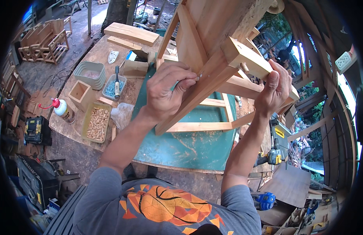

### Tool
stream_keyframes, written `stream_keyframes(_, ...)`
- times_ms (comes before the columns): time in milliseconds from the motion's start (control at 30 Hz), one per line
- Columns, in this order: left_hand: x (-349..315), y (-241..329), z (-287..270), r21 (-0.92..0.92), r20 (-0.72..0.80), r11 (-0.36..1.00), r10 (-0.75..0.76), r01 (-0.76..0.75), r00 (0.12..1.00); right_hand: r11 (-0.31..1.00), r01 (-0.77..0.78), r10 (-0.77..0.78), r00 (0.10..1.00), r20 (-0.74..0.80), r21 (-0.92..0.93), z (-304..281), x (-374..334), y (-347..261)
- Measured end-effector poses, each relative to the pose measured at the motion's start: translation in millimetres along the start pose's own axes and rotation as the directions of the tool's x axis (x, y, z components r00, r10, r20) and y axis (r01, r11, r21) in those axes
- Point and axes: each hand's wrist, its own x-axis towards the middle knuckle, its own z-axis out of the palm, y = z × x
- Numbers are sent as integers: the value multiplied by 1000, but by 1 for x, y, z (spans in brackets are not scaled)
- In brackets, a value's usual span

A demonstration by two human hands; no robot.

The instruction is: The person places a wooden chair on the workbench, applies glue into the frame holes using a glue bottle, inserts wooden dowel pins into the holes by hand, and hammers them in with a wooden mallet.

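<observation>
A pale wooden furniture frame stands tilted in front of me, with legs and rails on a green mat. My left hand is closed in a pinch at the side of its long post. A tiny whitish bit shows at the fingertips, too small to name. Around the end of a short wooden rail near the top, my right hand is closed, thumb on the near side. One wooden dowel sticks out beside that rail.
On the workbench at left are a tub of dowels, a tub of screws with a brush across it, a glue bottle, a hollow wooden box and a grey bin. A yellow drill sits at right.
</observation>
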Motion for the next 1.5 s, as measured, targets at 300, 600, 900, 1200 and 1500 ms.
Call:
stream_keyframes(300, 5, 15, -2, 103, 12, 993, -50, 49, 999, 997, -79, 80, 992, -101, 19, 13, 1, -8)
stream_keyframes(600, 12, 28, -7, 161, 77, 983, -97, 84, 992, 996, -90, 90, 984, -151, 4, 15, 2, -7)
stream_keyframes(900, 24, 29, -21, 220, 236, 975, -54, 0, 970, 1000, -28, 30, 987, -158, 10, 13, 6, -6)
stream_keyframes(1200, 17, 27, -15, 177, 222, 971, -200, 162, 954, 993, -103, 95, 989, -114, -63, 12, 3, -10)
stream_keyframes(1500, -29, 24, -94, -37, 129, 804, -584, 593, 801, 998, 62, -63, 996, -56, -16, 8, -6, 7)
